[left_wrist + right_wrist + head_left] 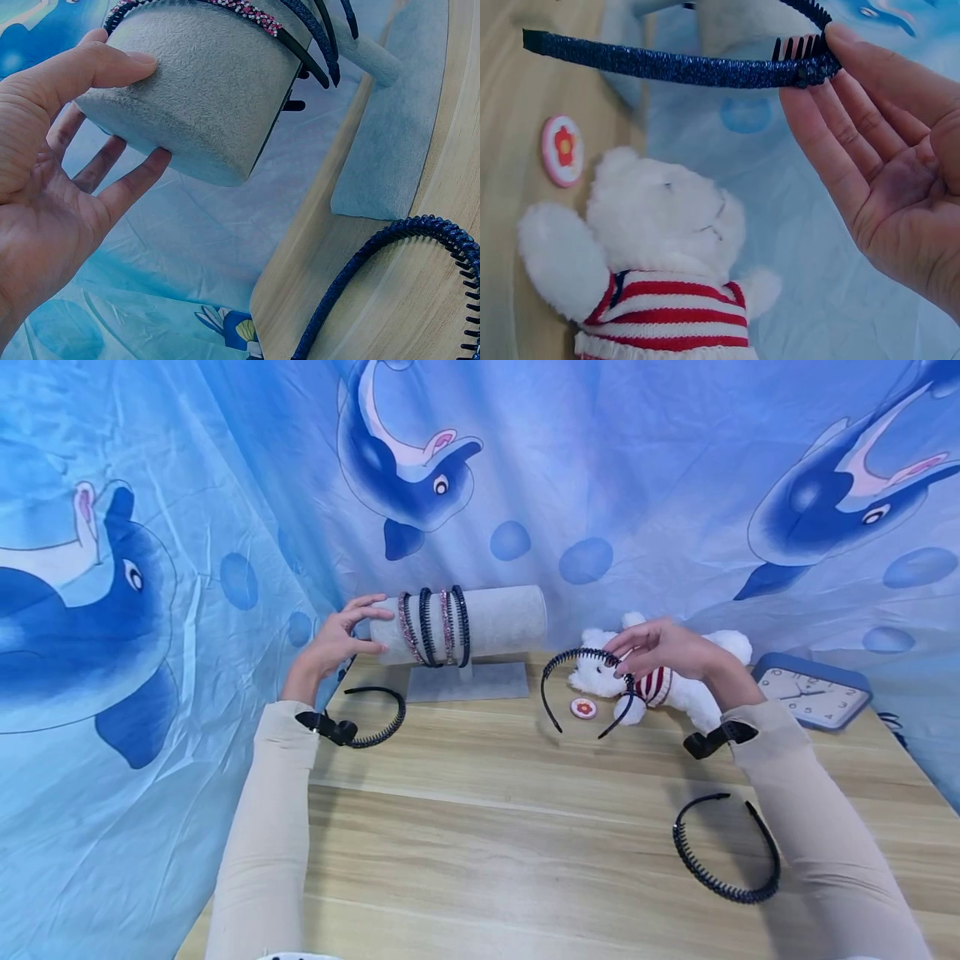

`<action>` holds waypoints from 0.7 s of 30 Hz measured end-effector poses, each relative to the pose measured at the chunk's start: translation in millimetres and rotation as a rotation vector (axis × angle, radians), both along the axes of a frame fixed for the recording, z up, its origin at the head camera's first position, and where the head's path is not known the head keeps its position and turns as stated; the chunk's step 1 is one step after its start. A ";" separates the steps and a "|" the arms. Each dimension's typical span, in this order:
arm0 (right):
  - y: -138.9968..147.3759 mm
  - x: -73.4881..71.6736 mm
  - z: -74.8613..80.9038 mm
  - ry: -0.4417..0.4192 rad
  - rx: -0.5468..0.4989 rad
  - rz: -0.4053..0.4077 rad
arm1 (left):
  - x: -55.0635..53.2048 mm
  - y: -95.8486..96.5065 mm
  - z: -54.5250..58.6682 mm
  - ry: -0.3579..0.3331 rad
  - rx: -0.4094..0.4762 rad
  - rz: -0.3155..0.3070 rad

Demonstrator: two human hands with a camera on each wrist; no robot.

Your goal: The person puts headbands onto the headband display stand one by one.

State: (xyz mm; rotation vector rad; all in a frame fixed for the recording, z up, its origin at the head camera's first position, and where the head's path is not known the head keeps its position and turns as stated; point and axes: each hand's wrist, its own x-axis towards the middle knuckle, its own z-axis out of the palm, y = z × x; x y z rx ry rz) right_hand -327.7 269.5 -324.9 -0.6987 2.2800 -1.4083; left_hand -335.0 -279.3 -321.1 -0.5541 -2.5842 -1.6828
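My left hand (pixel 337 639) grips the left end of a grey padded roll (pixel 510 618) on a display stand, thumb on the near side and fingers beyond. Several headbands (pixel 447 631) ring the roll, some dark and toothed, others with pink and silver beads. In the right wrist view, a glittery dark blue toothed headband (pixel 705 71) is pinched between the thumb and fingers of my right hand (pixel 900 127). It hangs right of the roll, tips downward, in front of a white plush bear (pixel 682 693) in a red-striped sweater.
One dark headband (pixel 402 708) lies by the stand's base (pixel 495 685); another headband (pixel 705 877) lies under the right forearm. A round flower badge (pixel 583 708) is beside the bear. A blue clock (pixel 813 689) stands at the right. Dolphin-print cloth (pixel 637 485) hangs behind the wooden table (pixel 480 827).
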 end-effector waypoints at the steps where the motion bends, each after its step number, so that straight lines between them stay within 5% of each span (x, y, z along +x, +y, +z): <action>1: 0.8 0.0 0.7 0.004 -0.013 -0.024 | 2.3 1.4 2.3 -0.002 -0.003 -0.001; 16: -0.6 -2.6 23.6 0.054 -0.117 -0.347 | 4.0 2.2 3.6 0.002 0.011 -0.001; 21: -8.7 -1.0 31.3 0.076 -0.117 -0.384 | 4.7 3.0 4.8 -0.001 0.002 0.004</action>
